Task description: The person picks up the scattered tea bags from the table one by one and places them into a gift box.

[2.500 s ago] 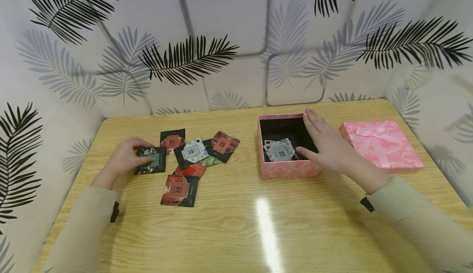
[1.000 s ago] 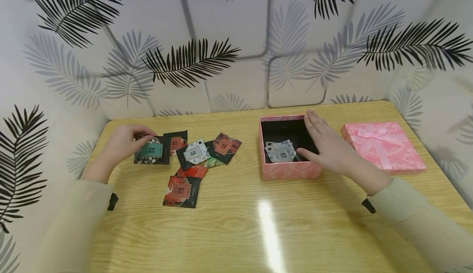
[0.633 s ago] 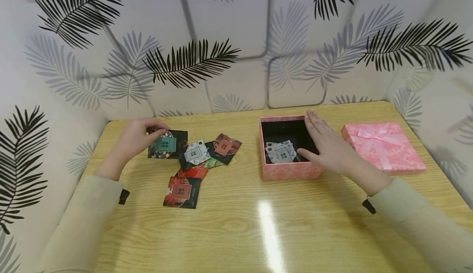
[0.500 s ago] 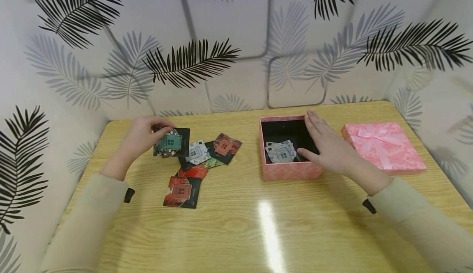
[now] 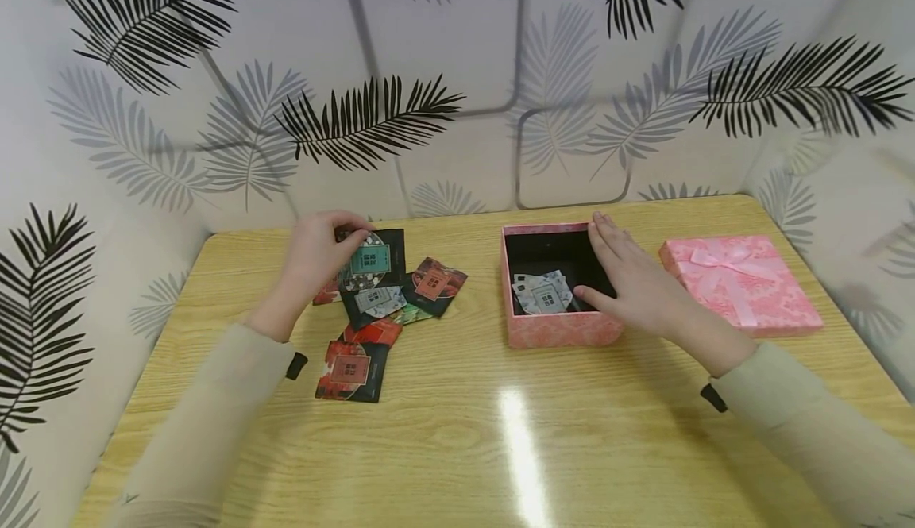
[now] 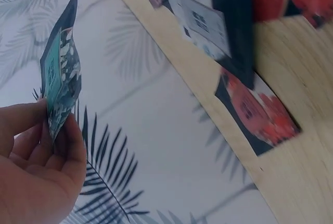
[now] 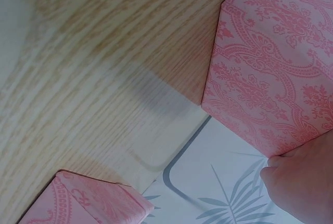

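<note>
- The left hand (image 5: 318,262) pinched a flat black packet with green label (image 5: 372,260), raised left of the pink patterned square box (image 5: 565,331) — too light a pinch could have dropped it among the loose flat red-and-black packets (image 5: 350,369).
- The right hand (image 5: 632,278), fingers straight, not clenched, rested on the box's right rim; pressing hard might have tipped it.

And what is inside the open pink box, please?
Inside the pink box lie at least two white sachets, overlapping. The top one partly covers what is beneath, so the number is unclear. The right hand hides part of the interior.
</note>
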Tool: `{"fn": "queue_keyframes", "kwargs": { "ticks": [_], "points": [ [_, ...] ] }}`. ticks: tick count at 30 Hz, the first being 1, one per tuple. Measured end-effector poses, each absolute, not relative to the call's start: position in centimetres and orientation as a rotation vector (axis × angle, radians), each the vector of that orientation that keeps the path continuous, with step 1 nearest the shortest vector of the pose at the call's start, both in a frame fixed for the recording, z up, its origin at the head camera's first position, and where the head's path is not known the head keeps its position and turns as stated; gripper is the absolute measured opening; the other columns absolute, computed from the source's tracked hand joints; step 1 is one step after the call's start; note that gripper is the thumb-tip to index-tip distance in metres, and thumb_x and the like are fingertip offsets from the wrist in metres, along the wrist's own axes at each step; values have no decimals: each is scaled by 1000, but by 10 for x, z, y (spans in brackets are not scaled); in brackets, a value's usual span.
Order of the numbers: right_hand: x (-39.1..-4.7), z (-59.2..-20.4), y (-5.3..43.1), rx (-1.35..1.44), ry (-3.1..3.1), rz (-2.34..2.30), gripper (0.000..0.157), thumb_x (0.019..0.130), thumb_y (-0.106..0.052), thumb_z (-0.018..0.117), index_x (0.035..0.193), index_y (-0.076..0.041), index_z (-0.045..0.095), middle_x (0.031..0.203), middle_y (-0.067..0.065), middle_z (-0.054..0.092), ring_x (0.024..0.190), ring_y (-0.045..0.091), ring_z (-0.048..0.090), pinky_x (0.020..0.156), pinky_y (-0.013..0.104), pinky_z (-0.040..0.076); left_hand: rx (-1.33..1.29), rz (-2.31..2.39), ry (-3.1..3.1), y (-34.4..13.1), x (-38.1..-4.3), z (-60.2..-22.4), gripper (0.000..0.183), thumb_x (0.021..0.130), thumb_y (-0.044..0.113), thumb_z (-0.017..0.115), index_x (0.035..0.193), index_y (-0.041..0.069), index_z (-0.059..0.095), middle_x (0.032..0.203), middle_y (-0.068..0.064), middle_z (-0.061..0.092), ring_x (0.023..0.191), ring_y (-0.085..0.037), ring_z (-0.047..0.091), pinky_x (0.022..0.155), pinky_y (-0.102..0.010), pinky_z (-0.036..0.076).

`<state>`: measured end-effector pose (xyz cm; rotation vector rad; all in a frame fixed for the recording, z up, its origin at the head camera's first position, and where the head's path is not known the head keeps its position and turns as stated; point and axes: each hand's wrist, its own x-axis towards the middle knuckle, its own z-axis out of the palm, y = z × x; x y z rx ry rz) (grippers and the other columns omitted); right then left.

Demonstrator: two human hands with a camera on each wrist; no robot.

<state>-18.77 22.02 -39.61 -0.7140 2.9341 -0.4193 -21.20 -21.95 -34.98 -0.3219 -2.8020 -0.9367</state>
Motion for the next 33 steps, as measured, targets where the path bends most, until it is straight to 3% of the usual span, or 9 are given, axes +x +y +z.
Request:
{"fn": "queue_keyframes", "kwargs": {
  "ticks": [11, 18, 33],
  "points": [
    [-187, -396, 219, -707, 2928, -417, 99, 106, -48, 60, 169, 3, 3, 180, 19, -3, 167, 40, 2, 134, 61, 14, -368, -1042, -2800, -172, -219, -344, 19, 106, 10, 67, 116, 5, 81, 114, -17, 80, 90, -31, 71, 79, -41, 54],
    [-187, -396, 219, -714, 2930, -418, 98, 107, -49, 59, 169, 3, 3, 180, 19, -3, 167, 39, 2, 134, 61, 15, -441, -1103, -2776, -144, -226, -344, 19, 106, 10, 66, 117, 5, 81, 115, -15, 80, 87, -28, 70, 78, -38, 54],
    [-187, -394, 220, -714, 2928, -436, 98, 107, -48, 59, 169, 3, 3, 179, 19, -3, 167, 40, 3, 133, 62, 15, -568, -1192, -2729, -86, -235, -339, 16, 104, 9, 69, 114, 7, 82, 113, -10, 81, 100, -25, 74, 88, -39, 60]
  ]
}}
